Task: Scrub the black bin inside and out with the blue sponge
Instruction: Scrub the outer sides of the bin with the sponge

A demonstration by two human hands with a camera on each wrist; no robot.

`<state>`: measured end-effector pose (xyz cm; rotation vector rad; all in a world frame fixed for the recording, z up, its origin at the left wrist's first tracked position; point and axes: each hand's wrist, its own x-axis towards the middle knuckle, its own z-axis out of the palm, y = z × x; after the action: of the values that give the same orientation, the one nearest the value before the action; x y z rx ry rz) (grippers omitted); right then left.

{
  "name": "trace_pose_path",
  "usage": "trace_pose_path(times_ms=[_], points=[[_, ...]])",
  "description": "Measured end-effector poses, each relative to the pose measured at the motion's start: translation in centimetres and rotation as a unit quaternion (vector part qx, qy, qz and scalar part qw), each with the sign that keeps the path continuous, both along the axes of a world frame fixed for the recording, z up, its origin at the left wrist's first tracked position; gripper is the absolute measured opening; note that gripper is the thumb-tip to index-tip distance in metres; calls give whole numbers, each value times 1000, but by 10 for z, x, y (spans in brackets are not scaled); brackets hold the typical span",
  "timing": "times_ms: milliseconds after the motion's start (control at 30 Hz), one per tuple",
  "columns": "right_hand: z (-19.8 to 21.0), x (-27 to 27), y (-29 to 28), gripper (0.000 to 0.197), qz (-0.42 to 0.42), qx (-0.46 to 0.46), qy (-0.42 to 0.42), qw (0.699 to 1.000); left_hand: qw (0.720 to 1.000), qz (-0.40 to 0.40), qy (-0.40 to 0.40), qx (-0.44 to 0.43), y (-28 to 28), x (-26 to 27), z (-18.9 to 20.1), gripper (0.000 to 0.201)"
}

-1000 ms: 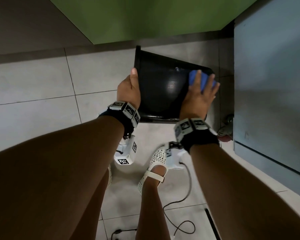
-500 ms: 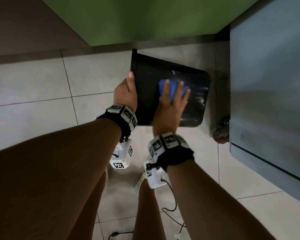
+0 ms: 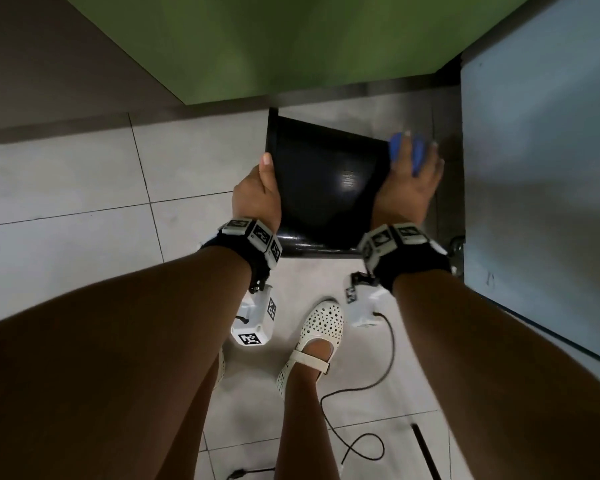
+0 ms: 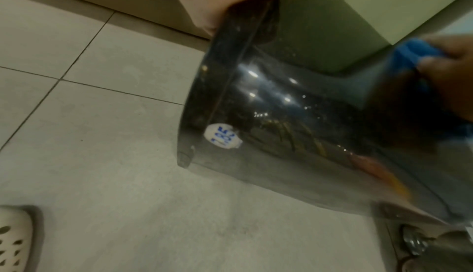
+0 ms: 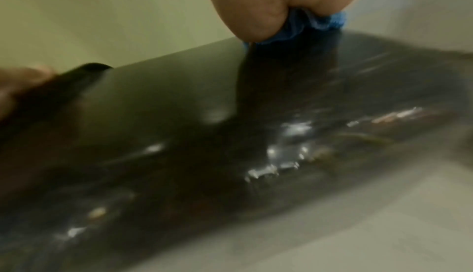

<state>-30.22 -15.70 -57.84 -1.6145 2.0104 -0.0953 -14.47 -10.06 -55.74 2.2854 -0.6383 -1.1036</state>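
Blue sponge (image 3: 396,146) beneath right fingers (image 3: 408,150) (against bin (image 3: 326,178))

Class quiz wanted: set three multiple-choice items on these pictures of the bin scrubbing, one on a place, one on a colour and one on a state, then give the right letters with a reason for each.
1. Where on the black plastic bin is the blue sponge?
A. Inside it
B. On its outside, at the end away from the left hand
C. On the rim, under the left thumb

2. What colour is the round sticker on the bin?
A. Red
B. Yellow
C. White with blue print

3. What is the left hand doing?
A. Gripping the bin's rim
B. Hanging free
C. Squeezing the sponge

Answers:
1. B: the head view shows the right hand holding the sponge against the bin's far right corner.
2. C: the left wrist view shows it clearly.
3. A: its thumb lies over the rim edge.
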Motion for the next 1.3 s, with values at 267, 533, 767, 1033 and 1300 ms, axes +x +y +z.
trace_pose_path(times_ms=[267, 533, 767, 1033, 1300], points=[[9, -57, 24, 57, -264, 142, 20, 954, 1000, -6, -4, 2, 0, 0, 0, 54], [20, -19, 70, 47, -96, -98, -127, 982, 1000, -13, -8, 3, -1, 1, -3, 55], [10, 33, 45, 59, 119, -61, -21, 991, 999, -27, -27, 4, -9, -5, -8, 54], [10, -51, -6, 62, -74, 82, 28, 994, 1000, -18, -24, 6, -9, -9, -7, 55], [10, -40, 40, 56, -87, -35, -34, 995, 1000, -16, -16, 11, -7, -8, -7, 53]])
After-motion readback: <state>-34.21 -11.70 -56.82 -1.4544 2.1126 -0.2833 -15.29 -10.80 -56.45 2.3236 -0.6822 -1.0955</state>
